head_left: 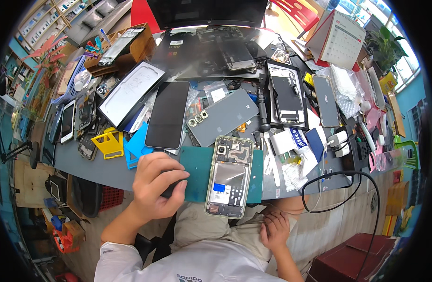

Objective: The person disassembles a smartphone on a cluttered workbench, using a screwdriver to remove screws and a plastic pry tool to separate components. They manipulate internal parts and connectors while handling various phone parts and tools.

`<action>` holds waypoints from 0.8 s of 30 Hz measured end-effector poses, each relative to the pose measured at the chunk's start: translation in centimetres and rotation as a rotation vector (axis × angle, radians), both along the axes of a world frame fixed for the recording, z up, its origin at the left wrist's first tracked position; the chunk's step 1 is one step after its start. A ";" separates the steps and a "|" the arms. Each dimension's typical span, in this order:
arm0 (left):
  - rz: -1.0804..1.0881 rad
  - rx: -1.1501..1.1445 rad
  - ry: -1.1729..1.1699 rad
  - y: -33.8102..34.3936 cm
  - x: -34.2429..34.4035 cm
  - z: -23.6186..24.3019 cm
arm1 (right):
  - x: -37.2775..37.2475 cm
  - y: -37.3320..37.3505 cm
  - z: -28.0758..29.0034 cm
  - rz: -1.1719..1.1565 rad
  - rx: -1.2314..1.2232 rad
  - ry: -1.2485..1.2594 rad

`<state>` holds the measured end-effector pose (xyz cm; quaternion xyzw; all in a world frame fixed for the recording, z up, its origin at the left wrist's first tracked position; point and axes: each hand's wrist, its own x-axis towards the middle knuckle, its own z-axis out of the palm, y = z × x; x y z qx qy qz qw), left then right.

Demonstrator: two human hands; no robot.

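My left hand [155, 184] is curled round a small black object [173, 187], mostly hidden by the fingers, at the left end of a green work mat [197, 162]. Right of it an opened phone [229, 176] lies across the mat, its back cover off. Its camera, metal shields, battery and a blue tab show, and its lower end reaches past the table edge. My right hand [275, 229] rests on my thigh below the table, fingers loosely bent and holding nothing. Just beyond the left hand, a dark-screened phone [167, 115] leans by a blue phone stand [137, 146].
A grey phone back [223, 116] with camera rings lies behind the mat, beside a black screwdriver [262, 110]. Yellow stand [108, 143], white box lid [131, 91] and several phones crowd the left. A black cable [376, 211] loops off the right edge near a white charger [338, 138].
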<state>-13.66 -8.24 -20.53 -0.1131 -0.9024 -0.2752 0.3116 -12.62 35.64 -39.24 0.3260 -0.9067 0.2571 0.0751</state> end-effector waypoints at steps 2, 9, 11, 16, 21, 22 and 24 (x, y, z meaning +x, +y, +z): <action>0.003 -0.006 0.004 0.1 0.1 0.1 | 0.1 -0.1 0.2 0.007 -0.003 -0.004; -0.020 0.006 0.018 0.1 -0.2 0.0 | 0.5 0.1 0.3 0.023 0.016 0.000; -0.019 0.008 0.030 0.1 -0.2 -0.3 | 0.7 0.1 0.4 0.023 0.023 0.008; -0.019 0.012 0.045 0.0 -0.2 -0.2 | 1.0 0.2 0.5 0.016 0.014 0.028; -0.019 0.019 0.059 0.0 -0.1 -0.4 | 1.3 0.7 0.0 -0.009 0.028 0.006; -0.019 0.020 0.060 -0.1 -0.1 -0.4 | 1.3 0.8 -0.2 -0.013 0.038 0.003; -0.016 0.022 0.061 0.0 -0.1 -0.5 | 1.2 0.8 -0.1 -0.018 0.042 0.003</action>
